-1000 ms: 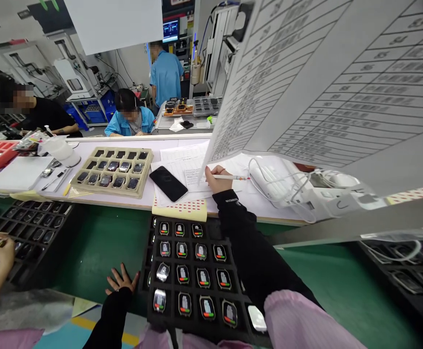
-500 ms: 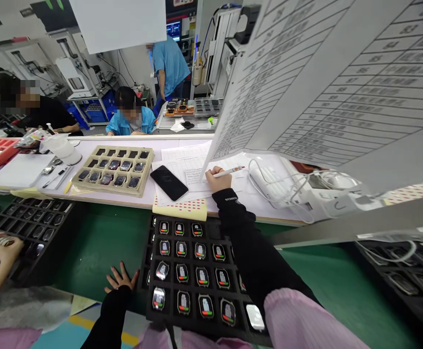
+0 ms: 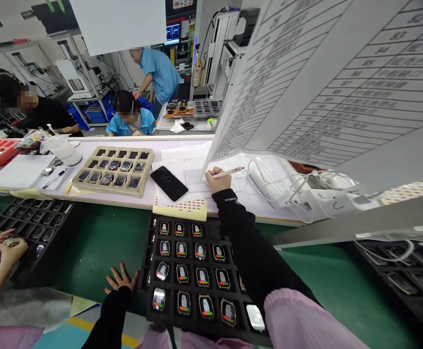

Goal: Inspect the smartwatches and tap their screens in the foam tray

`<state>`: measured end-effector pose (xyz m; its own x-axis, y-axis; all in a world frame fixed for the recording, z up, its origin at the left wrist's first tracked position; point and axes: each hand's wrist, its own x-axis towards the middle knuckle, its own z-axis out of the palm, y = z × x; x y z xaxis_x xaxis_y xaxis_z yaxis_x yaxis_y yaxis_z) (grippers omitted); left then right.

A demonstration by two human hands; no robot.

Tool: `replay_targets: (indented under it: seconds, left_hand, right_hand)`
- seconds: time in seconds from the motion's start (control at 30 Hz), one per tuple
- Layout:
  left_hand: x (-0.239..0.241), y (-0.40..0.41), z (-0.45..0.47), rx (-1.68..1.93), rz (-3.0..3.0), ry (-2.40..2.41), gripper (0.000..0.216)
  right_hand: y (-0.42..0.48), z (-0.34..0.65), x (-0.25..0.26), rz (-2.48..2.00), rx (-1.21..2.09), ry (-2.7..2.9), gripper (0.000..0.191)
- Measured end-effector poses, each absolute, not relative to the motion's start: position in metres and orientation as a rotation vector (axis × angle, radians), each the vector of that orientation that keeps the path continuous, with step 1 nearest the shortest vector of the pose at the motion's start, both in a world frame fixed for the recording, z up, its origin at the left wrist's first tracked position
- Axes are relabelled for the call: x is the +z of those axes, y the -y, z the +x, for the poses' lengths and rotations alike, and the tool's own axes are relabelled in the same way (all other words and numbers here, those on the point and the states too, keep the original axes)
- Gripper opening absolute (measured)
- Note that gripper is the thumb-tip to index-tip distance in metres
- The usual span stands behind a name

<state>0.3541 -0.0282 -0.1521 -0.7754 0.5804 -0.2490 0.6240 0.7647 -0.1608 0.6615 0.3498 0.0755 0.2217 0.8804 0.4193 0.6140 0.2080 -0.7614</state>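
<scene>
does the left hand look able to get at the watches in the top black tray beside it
Likely yes: the left hand is spread, its grip empty, beside the top black tray, and nothing covers the left column of watches. The right arm may block farther ones.

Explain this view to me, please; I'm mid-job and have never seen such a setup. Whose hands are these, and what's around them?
There is no robot here: a camera on a person's head looks forward and down past their two bare hands. The right hand holds a white pen over papers on a raised white shelf. The left hand is spread on the green surface, beside a black tray of watches, many with lit screens. On the shelf, a dark phone lies left of the pen, and a beige tray of watch-like pieces sits further left. The hands at the far left belong to someone else.
</scene>
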Motion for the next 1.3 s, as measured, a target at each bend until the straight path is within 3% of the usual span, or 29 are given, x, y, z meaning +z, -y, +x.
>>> replay_targets:
  seconds: [0.73, 0.93, 1.3]
  left_hand:
    - [-0.157, 0.031, 0.354, -0.351, 0.986, -2.808, 0.08]
    - [-0.151, 0.028, 0.359, -0.388, 0.905, -2.836, 0.067]
    - [-0.151, 0.034, 0.355, -0.209, 1.067, -2.792, 0.08]
  right_hand:
    - [-0.349, 0.66, 0.076, -1.512, 0.347, 1.46, 0.035]
    - [-0.35, 0.661, 0.073, -1.488, 0.324, 1.417, 0.035]
    - [-0.35, 0.664, 0.068, -1.455, 0.349, 1.422, 0.031]
